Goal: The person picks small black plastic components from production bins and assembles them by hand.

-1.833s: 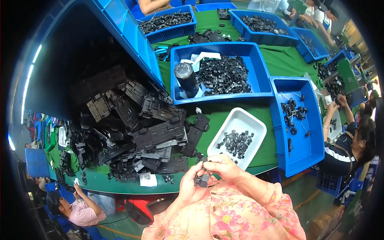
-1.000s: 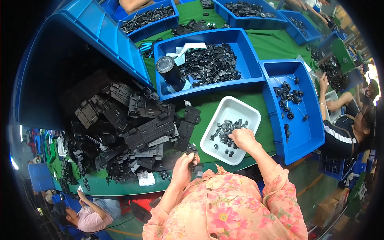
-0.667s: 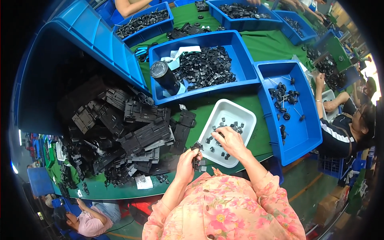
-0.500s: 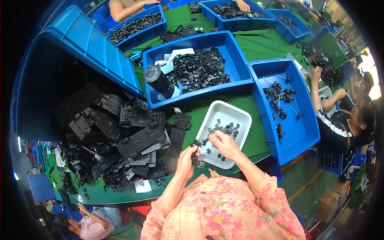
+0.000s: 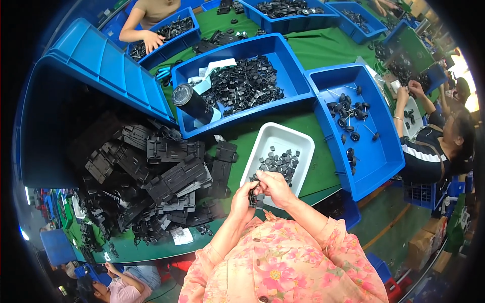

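Right hand [image 5: 275, 186] back from the white tray [image 5: 303, 146], both hands now pinching one small black part [image 5: 255, 194]; left hand [image 5: 242, 199] slip could drop it.

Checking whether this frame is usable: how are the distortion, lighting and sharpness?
Head view: strong fisheye, bin edges bow, corners black. Even bright light, slight glare at the right rim. Hands, left and right, and white tray reasonably sharp; the small black part between them lacks detail.

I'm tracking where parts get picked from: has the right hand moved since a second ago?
Yes. The right hand has drawn back from inside the white tray to its near edge, meeting the left hand on a small black part.
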Available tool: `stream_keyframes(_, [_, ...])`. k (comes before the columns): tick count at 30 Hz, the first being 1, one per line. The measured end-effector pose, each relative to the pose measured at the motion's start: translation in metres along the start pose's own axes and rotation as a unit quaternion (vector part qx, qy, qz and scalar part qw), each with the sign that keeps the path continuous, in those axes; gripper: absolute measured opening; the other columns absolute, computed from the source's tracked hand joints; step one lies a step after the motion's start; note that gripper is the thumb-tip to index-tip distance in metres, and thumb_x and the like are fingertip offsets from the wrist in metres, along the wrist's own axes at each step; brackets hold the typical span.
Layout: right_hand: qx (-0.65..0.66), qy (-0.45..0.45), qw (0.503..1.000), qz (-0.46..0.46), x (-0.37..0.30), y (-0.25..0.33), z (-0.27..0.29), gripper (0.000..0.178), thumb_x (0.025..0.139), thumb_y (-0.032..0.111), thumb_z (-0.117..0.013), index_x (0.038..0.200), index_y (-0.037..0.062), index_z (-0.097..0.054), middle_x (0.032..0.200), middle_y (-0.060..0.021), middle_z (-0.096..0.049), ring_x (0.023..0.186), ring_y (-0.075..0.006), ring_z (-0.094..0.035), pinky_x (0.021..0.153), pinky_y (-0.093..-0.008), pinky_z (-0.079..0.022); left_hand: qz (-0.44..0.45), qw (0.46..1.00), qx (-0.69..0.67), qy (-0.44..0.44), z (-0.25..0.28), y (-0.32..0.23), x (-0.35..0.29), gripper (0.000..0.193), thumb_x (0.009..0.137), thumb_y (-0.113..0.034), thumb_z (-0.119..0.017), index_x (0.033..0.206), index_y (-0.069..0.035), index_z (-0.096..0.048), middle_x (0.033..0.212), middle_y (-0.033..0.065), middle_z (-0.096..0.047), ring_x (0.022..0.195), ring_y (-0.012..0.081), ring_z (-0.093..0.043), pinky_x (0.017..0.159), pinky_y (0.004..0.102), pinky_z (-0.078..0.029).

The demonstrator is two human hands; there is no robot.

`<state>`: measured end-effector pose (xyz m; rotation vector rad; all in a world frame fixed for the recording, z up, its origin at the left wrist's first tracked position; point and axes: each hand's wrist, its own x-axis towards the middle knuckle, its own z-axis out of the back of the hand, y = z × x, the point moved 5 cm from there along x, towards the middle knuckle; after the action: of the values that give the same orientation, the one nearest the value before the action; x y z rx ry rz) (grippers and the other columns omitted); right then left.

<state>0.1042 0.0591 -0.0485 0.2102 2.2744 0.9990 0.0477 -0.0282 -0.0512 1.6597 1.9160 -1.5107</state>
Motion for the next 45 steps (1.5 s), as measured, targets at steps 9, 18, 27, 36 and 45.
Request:
stream_keyframes(9, [-0.026, 0.105, 0.994, -0.027, -0.002, 0.013, 0.0, 0.037, 0.089, 0.03, -0.048, 0.062, 0.0057, -0.052, 0.052, -0.002, -0.051, 0.042, -0.0049, -0.032, 0.039, -0.021, -0.022, 0.019, 0.995, 0.025, 0.091, -0.003, -0.003, -0.011, 0.028, 0.083, -0.023, -0.043, 0.059, -0.008, -0.04, 0.061, 0.0043, -0.045, 0.056, 0.0157, -0.041, 0.054, 0.0281, -0.036])
stream_keyframes(18, [0.354, -0.089, 0.931, -0.019, 0.015, -0.005, 0.02, 0.037, 0.09, 0.028, -0.043, 0.056, 0.014, -0.037, 0.045, 0.0032, -0.033, 0.037, -0.0101, -0.03, 0.037, -0.0234, -0.024, 0.032, 0.926, -0.306, 0.218, -0.022, -0.015, -0.023, 0.031, 0.082, -0.019, -0.043, 0.054, -0.009, -0.032, 0.053, 0.0025, -0.036, 0.048, 0.0128, -0.031, 0.05, 0.0269, -0.029])
stream_keyframes(27, [0.082, 0.166, 0.982, -0.048, -0.008, 0.019, 0.004, 0.026, 0.086, 0.019, -0.043, 0.07, 0.0007, -0.052, 0.058, -0.0046, -0.049, 0.048, -0.0102, -0.042, 0.043, -0.0212, -0.031, -0.026, 0.98, -0.037, 0.196, -0.01, -0.019, -0.024, 0.035, 0.085, -0.023, -0.037, 0.054, -0.008, -0.033, 0.053, 0.0036, -0.034, 0.05, 0.0146, -0.031, 0.051, 0.0282, -0.028])
stream_keyframes(36, [0.132, 0.14, 0.98, -0.049, -0.011, 0.01, -0.023, 0.03, 0.089, 0.021, -0.045, 0.061, 0.0095, -0.044, 0.051, 0.0048, -0.033, 0.042, -0.0052, -0.028, 0.039, -0.0209, -0.022, 0.005, 0.975, -0.108, 0.193, -0.012, -0.024, -0.029, 0.033, 0.084, -0.022, -0.037, 0.055, -0.009, -0.035, 0.052, 0.0017, -0.032, 0.047, 0.0135, -0.027, 0.049, 0.0278, -0.026])
stream_keyframes(45, [0.084, 0.142, 0.986, 0.004, -0.016, 0.028, -0.012, 0.028, 0.085, 0.018, -0.043, 0.072, -0.003, -0.057, 0.064, -0.0136, -0.056, 0.042, -0.0104, -0.036, 0.043, -0.0248, -0.031, -0.147, 0.986, -0.006, 0.083, 0.014, -0.05, -0.018, 0.028, 0.085, -0.019, -0.042, 0.061, -0.004, -0.042, 0.06, 0.0026, -0.041, 0.057, 0.0108, -0.037, 0.056, 0.0242, -0.031])
